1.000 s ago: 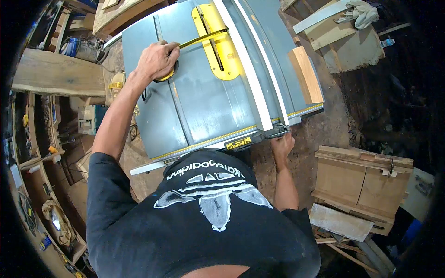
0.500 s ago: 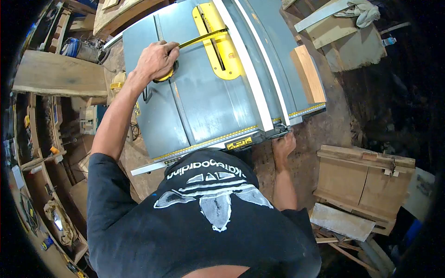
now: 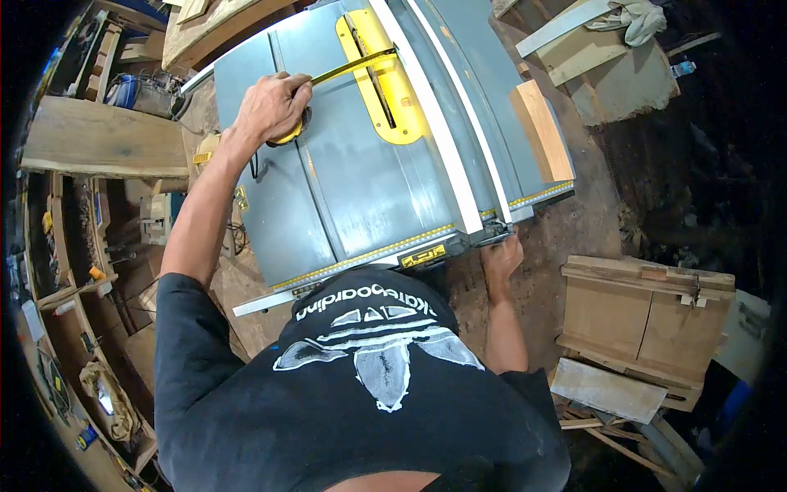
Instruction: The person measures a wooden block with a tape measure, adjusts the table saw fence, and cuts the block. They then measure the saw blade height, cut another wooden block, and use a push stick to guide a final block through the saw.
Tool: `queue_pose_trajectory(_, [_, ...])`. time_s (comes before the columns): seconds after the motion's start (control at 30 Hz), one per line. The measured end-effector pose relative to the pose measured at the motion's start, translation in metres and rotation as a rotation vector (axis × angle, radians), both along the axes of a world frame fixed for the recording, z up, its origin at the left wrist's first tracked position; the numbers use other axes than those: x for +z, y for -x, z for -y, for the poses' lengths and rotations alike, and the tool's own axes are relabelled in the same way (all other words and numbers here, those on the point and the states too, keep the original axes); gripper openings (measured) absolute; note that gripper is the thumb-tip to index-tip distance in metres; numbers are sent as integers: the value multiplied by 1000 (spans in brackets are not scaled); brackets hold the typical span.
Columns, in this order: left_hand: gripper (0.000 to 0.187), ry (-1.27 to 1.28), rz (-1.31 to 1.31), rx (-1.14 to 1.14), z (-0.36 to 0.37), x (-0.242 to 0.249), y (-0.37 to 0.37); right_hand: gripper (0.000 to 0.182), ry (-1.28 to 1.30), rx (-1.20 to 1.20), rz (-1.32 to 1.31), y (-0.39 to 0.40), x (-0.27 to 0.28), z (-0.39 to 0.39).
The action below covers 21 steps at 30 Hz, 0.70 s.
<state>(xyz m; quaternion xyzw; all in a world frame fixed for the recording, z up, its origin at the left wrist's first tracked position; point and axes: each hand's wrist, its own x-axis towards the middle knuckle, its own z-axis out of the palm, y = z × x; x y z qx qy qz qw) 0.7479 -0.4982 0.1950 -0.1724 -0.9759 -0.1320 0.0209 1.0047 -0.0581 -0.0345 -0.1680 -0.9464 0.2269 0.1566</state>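
Note:
My left hand [image 3: 272, 108] is closed around a yellow tape measure [image 3: 293, 134] over the grey table saw [image 3: 377, 193]. Its yellow blade [image 3: 348, 67] stretches across the yellow throat plate [image 3: 403, 123], the tip at the white-edged rip fence [image 3: 443, 143]. A dark saw blade slot shows in the plate. At the front rail, my right hand [image 3: 500, 258] grips the black front end [image 3: 492, 233] of the fence from below; its fingertips are partly hidden there.
A wood block [image 3: 541, 135] lies on the saw's right side. Boards and a cloth [image 3: 643, 20] are at the upper right, a wooden sled-like panel [image 3: 648, 320] at lower right. To the left stand a thick plank [image 3: 102, 135] and cluttered shelves [image 3: 74, 295].
Both hands keep their holds, and the tape still spans to the fence. The whole view has shifted very slightly; little else differs.

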Motion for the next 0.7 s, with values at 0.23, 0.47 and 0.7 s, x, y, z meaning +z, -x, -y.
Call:
queue_pose_trajectory(0.23, [37, 20, -14, -7, 1, 0, 1, 57, -53, -21, -16, -1, -2, 0])
queue_pose_trajectory(0.47, [37, 26, -4, -4, -1, 3, -1, 56, -155, -34, -12, 2, 3, 7])
queue_pose_trajectory(0.7, [37, 14, 12, -17, 0, 5, 0, 56, -161, 8, -46, 2, 1, 4])
